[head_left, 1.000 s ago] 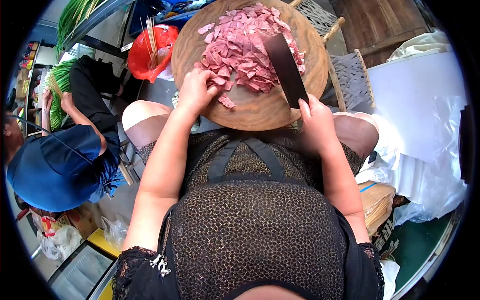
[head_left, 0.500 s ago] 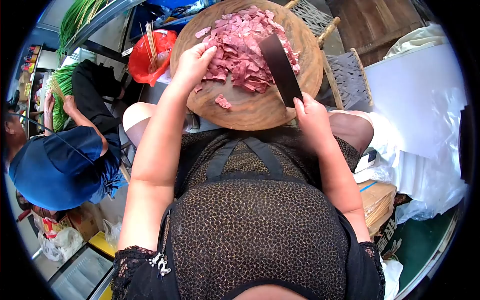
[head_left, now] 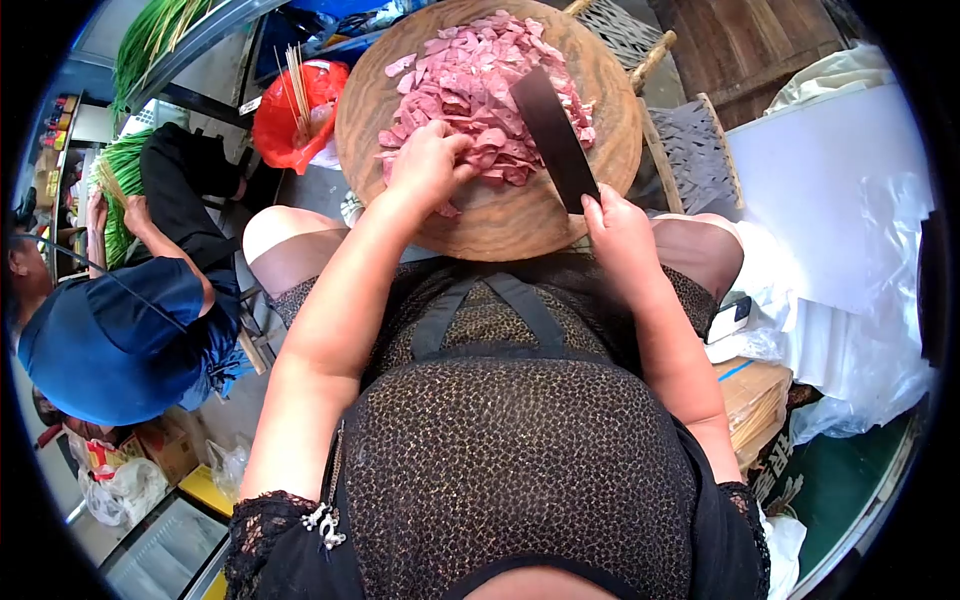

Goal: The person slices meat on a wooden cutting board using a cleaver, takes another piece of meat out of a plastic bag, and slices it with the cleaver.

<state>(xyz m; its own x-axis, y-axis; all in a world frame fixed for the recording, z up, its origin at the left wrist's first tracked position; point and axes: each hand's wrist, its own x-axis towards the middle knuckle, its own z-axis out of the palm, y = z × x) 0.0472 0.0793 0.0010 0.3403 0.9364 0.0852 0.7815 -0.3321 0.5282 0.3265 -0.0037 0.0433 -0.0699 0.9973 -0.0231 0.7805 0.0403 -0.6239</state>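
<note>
A heap of thin pink-red raw meat slices (head_left: pixel 490 95) lies on a round wooden chopping block (head_left: pixel 490 225) in front of me. My right hand (head_left: pixel 618 222) is closed round the handle end of a dark, broad-bladed cleaver (head_left: pixel 555 135). The blade slants up and left, over the right side of the heap. At the heap's near left edge, my left hand (head_left: pixel 430 168) rests against the slices, thumb and forefinger bent and apart. Its other fingers are partly hidden. A bit of meat shows beneath its wrist.
A red plastic-lined container (head_left: pixel 290 115) with thin skewers stands left of the block. To the left a person in blue (head_left: pixel 115 335) holds skewers beside green stalks. A woven stool (head_left: pixel 695 155) is close on the right, with a cardboard box (head_left: pixel 755 400) nearer me.
My left hand has moved right and toward me, from the heap's left side to its near left edge. The cleaver in my right hand has shifted only slightly left.
</note>
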